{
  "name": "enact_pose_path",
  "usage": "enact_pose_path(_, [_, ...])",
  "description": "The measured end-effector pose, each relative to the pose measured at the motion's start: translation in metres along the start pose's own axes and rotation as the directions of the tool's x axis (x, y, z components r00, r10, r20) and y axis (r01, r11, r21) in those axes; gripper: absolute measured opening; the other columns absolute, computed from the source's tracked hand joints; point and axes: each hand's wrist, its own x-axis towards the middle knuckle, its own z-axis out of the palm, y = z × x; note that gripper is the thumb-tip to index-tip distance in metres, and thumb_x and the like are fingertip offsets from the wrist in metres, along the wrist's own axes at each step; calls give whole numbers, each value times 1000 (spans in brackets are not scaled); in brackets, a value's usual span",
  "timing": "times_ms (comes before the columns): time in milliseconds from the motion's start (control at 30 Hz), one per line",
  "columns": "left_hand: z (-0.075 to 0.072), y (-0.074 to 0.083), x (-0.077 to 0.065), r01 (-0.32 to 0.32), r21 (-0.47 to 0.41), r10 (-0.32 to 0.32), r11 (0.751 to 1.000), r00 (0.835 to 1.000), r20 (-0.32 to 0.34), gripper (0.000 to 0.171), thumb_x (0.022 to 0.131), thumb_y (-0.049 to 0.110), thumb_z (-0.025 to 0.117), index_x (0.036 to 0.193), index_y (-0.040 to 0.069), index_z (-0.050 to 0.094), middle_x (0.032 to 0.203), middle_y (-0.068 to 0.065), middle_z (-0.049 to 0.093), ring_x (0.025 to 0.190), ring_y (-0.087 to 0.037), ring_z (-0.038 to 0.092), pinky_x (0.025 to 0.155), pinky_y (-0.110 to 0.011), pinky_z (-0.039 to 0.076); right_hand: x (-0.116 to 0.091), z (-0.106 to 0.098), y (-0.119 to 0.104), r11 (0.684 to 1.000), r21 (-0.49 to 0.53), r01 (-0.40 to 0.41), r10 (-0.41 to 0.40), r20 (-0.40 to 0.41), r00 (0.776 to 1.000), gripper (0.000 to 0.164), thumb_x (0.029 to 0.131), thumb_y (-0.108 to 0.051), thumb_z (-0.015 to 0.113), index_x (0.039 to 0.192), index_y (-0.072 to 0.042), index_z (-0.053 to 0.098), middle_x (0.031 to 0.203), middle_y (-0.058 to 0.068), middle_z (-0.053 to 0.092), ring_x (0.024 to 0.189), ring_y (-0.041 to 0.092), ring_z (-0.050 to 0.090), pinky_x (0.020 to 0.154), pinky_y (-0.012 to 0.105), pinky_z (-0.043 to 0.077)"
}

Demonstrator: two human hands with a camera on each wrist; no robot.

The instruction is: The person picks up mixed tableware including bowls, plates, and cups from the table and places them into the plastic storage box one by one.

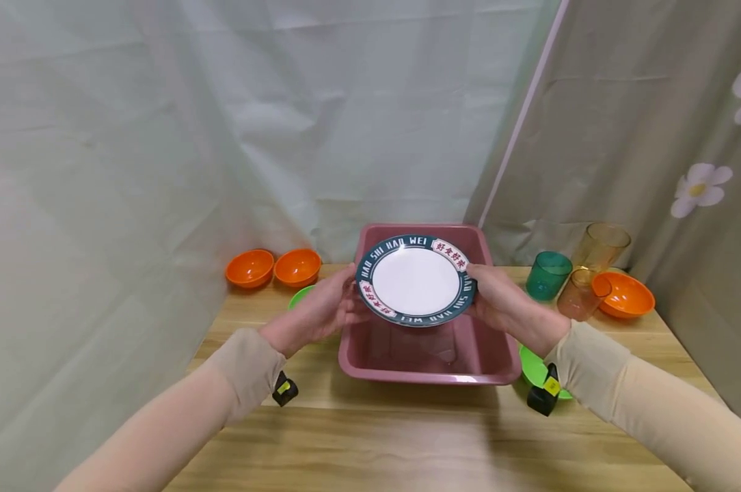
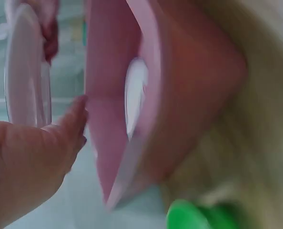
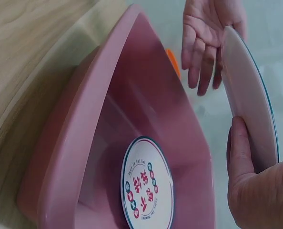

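Observation:
A white plate (image 1: pixel 415 281) with a dark green lettered rim is held above a pink basin (image 1: pixel 428 377). My right hand (image 1: pixel 500 301) grips its right edge, thumb at the rim and fingers underneath. At the opposite edge, my left hand (image 1: pixel 327 304) touches the plate; the right wrist view shows this left hand (image 3: pixel 203 50) with its fingers fairly straight. Inside the basin lies another white plate (image 3: pixel 148 186) with red characters and a blue-green rim, leaning in the right wrist view. The held plate hides part of the basin in the head view.
Two orange bowls (image 1: pixel 298 267) stand at the back left. A green bowl (image 1: pixel 301 296) shows behind my left wrist, another green bowl (image 1: pixel 532 369) beneath my right. At the right are a teal cup (image 1: pixel 549 277), amber cups (image 1: pixel 601 246) and an orange bowl (image 1: pixel 625 295).

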Motion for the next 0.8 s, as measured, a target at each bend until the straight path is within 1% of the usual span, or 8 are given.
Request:
enact_pose_path(33, [3, -1, 1, 33, -110, -33, 993, 999, -2, 54, 112, 44, 33, 155, 11, 40, 138, -17, 58, 122, -30, 60, 106, -50, 47, 0, 0, 0, 1000, 0, -2, 2, -4, 1000, 49, 113, -30, 31, 149, 3, 37, 93, 4, 67, 75, 13, 71, 70, 30, 60])
enact_pose_path(67, [7, -2, 2, 56, -203, -57, 978, 998, -2, 53, 112, 44, 33, 154, 12, 41, 135, -17, 60, 117, -29, 63, 104, -50, 49, 0, 1, 0, 1000, 1, -3, 3, -5, 1000, 49, 113, -30, 31, 149, 3, 37, 93, 5, 68, 75, 12, 71, 70, 30, 60])
enact_pose_path(100, [9, -3, 3, 72, -261, -74, 963, 997, 0, 53, 112, 44, 34, 153, 13, 42, 132, -17, 63, 113, -28, 66, 102, -50, 51, 0, 1, 0, 1000, 1, -5, 5, -6, 1000, 49, 113, -29, 31, 149, 3, 37, 93, 5, 67, 75, 13, 71, 70, 30, 60])
enact_pose_path(167, [13, -5, 4, 85, -327, -88, 941, 996, 6, 52, 112, 45, 32, 153, 15, 43, 131, -15, 66, 108, -26, 69, 101, -48, 51, -1, 1, 0, 1000, -2, -10, 10, -7, 1000, 49, 113, -29, 32, 150, 2, 37, 94, 5, 68, 76, 13, 71, 71, 30, 61])
enact_pose_path(233, [16, -7, 4, 91, -367, -97, 926, 995, 0, 52, 112, 45, 31, 153, 15, 43, 133, -14, 67, 106, -24, 71, 102, -48, 51, -2, 2, 0, 1000, -6, -17, 17, -9, 1000, 49, 113, -29, 33, 151, 2, 37, 96, 6, 68, 77, 14, 72, 73, 30, 61])
enact_pose_path(333, [19, -10, 4, 79, -381, -87, 921, 996, -5, 53, 113, 44, 29, 156, 15, 39, 139, -14, 63, 107, -22, 71, 104, -46, 50, -3, 2, 0, 1000, -12, -24, 24, -15, 1000, 48, 113, -28, 34, 151, 2, 37, 98, 7, 68, 79, 15, 73, 74, 31, 61])
enact_pose_path(567, [23, -11, 5, 38, -399, -56, 916, 998, -33, 53, 113, 42, 30, 157, 14, 36, 145, -17, 58, 106, -21, 71, 95, -41, 56, -3, 2, 2, 999, -1, -38, 38, -38, 999, 47, 113, -28, 36, 150, 0, 39, 99, 8, 69, 81, 18, 74, 77, 33, 61])
enact_pose_path(800, [22, -9, 6, 47, -411, -65, 910, 997, -29, 52, 113, 37, 31, 158, 11, 33, 146, -19, 55, 107, -24, 70, 101, -46, 51, -2, 0, 4, 999, 8, -35, 35, -41, 999, 47, 113, -28, 36, 150, 1, 39, 94, 6, 69, 77, 15, 73, 74, 31, 61])
